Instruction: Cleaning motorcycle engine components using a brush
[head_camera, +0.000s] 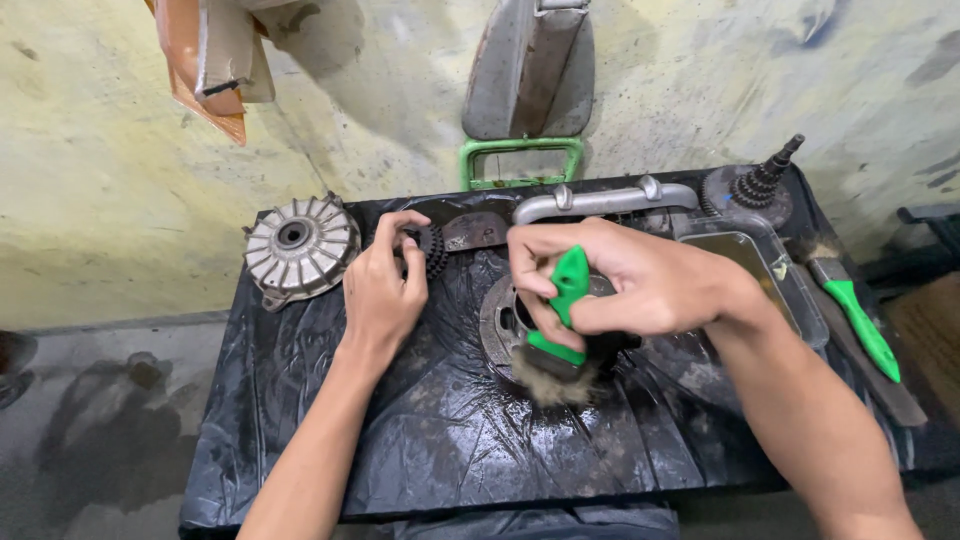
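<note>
green brush (562, 320) in right hand (620, 280), gear (432, 250) at left hand (385, 290)

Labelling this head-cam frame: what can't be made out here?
- Round metal part under the brush: mostly hidden by the right hand and bristles.
- Black gear: partly covered by the left hand; its far side is unseen.
- Orange object at the top: cut off by the frame edge.
- Second brush: bristle end blurred against clutter.
- Table: its near edge is cut off.

Round metal part (497, 322) half hidden under right hand (620, 285), gear (433, 250) partly behind left hand (383, 290) fingers (400, 225)
</note>
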